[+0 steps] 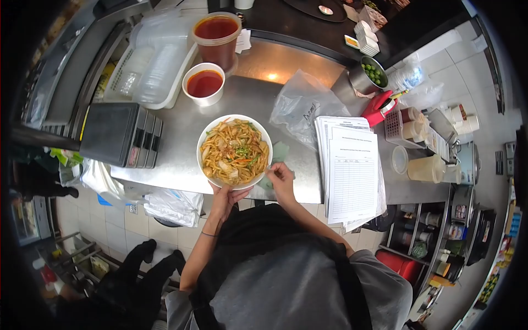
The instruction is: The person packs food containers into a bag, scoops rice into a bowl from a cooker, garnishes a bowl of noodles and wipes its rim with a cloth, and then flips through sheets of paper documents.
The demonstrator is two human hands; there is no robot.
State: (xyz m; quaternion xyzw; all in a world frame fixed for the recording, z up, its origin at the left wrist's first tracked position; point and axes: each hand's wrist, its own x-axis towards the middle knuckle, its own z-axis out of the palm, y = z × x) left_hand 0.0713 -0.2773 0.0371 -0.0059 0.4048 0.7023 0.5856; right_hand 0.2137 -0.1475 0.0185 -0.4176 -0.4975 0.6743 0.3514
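Note:
A white round bowl (pixel 201 175) full of fried noodles (pixel 228 148), with green and red bits sprinkled on top, is at the near edge of the steel counter. My left hand (pixel 224 199) holds this bowl from the near side, its fingers reaching under the base. Close to the bowl's right rim is my right hand (pixel 282 179), its fingers curled and pinched together. Whatever may be between those fingertips is hidden. A pale green cloth or sheet (pixel 280 151) lies flat on the counter beside the bowl, partly behind my right hand.
Behind the bowl stand a white cup of red liquid (pixel 204 84) and a larger lidded tub (pixel 219 52). Stacked dark boxes (pixel 118 135) and a white basket (pixel 165 99) are left. To the right lie a plastic bag (pixel 300 104) and papers (pixel 352 176). Another person's legs (pixel 140 269) show lower left.

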